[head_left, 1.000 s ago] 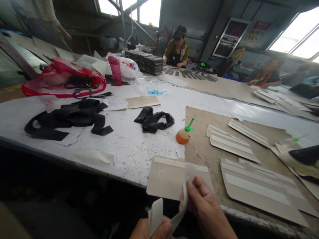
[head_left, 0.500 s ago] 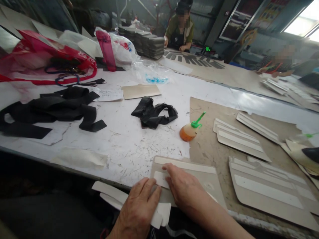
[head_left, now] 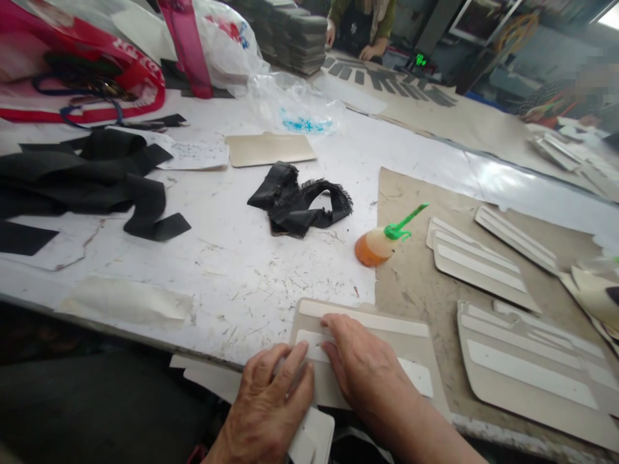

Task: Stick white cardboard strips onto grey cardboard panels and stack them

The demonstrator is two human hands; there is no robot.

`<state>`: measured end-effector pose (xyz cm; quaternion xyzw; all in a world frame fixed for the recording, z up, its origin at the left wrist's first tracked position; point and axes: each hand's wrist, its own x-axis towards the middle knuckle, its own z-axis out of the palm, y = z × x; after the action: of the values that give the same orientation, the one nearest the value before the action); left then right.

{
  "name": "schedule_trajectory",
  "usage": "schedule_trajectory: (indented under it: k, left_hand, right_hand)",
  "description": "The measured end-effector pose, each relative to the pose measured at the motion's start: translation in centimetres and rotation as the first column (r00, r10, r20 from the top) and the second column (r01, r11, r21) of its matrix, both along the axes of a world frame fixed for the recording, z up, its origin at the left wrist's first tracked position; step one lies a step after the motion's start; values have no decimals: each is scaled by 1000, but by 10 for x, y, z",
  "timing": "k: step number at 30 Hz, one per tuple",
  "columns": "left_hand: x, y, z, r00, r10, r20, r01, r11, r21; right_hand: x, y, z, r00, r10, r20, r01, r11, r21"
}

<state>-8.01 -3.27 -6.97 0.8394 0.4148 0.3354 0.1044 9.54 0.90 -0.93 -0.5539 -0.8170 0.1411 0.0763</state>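
A grey-beige panel (head_left: 411, 328) with white strips stuck across it lies at the table's front edge. My right hand (head_left: 362, 361) rests over its middle white strip (head_left: 418, 376), fingers bent and close together; whether they pinch anything is hidden. My left hand (head_left: 273, 399) is just left of it, closed around a bundle of pale strips (head_left: 314, 435) that sticks out on both sides below the table edge. Its fingertips reach the panel's left edge.
An orange bottle with a green nozzle (head_left: 376, 247) stands beyond the panel. Black fabric scraps (head_left: 294, 203) and black strips (head_left: 145, 200) lie left. More panels (head_left: 527, 361) lie right. Red bag (head_left: 145, 84) at back left. A person (head_left: 360, 32) works across the table.
The view has tilted down and shifted. More of the middle white strip shows to the right of my right hand. My left hand's fingers have moved slightly, still around the strips.
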Motion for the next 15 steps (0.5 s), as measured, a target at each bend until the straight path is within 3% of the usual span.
schedule_trajectory:
  k: [5,15]
  left_hand:
    - [-2,2,2,998,-10,-55,11,1000,15]
    - [1,4,3,1000,-15,23,15,1000,-8]
  right_hand:
    - [0,2,-1,1000,-5,9,5,1000,-14]
    - [1,2,-3,1000,-26,4,26,998,-64]
